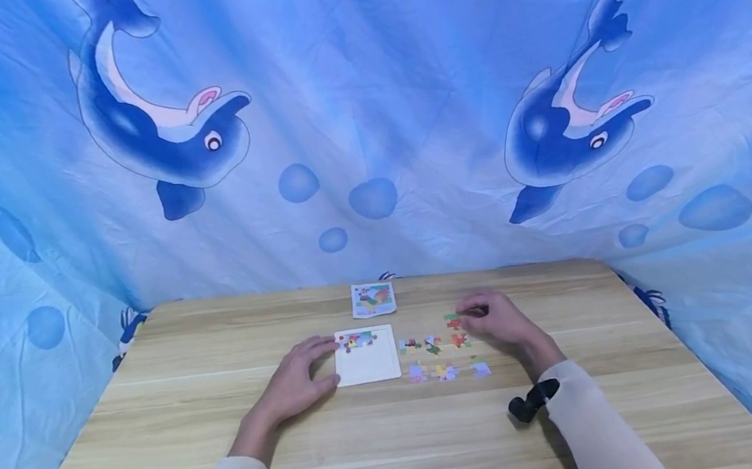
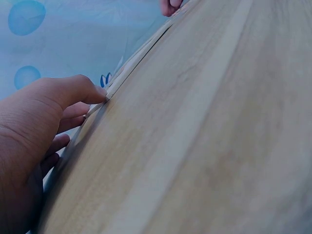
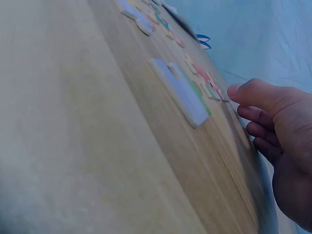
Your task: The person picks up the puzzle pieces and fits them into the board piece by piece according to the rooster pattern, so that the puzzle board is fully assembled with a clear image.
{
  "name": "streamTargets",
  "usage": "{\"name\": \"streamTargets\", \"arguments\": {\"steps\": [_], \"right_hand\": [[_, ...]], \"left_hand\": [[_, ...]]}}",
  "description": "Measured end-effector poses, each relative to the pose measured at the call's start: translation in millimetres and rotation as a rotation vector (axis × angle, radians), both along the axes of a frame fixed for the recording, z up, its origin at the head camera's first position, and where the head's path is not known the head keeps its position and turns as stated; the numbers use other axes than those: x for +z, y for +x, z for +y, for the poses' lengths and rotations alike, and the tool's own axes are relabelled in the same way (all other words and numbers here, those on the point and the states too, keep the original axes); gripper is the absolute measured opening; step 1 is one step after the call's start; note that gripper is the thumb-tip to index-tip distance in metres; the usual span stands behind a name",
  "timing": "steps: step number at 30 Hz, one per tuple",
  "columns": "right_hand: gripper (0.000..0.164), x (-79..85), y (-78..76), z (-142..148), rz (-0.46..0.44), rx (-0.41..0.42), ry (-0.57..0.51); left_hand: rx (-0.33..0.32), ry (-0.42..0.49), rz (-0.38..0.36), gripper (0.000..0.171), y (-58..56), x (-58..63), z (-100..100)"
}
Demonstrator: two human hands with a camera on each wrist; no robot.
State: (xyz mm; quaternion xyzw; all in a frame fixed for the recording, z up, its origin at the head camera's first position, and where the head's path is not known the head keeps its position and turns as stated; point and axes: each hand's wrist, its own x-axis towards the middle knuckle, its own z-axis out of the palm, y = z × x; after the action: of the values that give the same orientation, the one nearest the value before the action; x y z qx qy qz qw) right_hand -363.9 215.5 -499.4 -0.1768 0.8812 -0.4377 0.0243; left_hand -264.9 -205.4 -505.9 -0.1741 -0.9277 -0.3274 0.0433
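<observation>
A white square puzzle tray lies mid-table, with joined jigsaw pieces along its top left. My left hand rests at the tray's left side, fingers by the upper corner and thumb by the lower one. In the left wrist view, the left thumb meets the tray edge. Right of the tray, my right hand has its fingertips beside a red and green jigsaw piece. In the right wrist view, the bent fingers and thumb of the right hand are close to that piece, which lies flat.
Several loose jigsaw pieces lie between the tray and the right hand, in rough rows. A picture card sits behind the tray. The wooden table reaches back to a blue curtain with dolphins.
</observation>
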Motion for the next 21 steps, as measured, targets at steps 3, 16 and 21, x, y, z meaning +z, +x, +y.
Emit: {"name": "streamTargets", "arguments": {"steps": [3,16,21], "right_hand": [[0.032,-2.1,-0.7,0.3,-0.002,0.013,0.005],[0.030,-3.9,-1.8,0.7,0.029,0.040,0.052],[0.029,-4.0,-1.9,-0.8,0.033,0.043,0.047]], "left_hand": [[-0.001,-0.006,-0.001,0.058,-0.4,-0.4,-0.2],[-0.003,-0.008,-0.007,0.058,-0.8,1.5,0.6],[0.000,-0.008,-0.014,0.058,0.2,1.9,0.0]]}}
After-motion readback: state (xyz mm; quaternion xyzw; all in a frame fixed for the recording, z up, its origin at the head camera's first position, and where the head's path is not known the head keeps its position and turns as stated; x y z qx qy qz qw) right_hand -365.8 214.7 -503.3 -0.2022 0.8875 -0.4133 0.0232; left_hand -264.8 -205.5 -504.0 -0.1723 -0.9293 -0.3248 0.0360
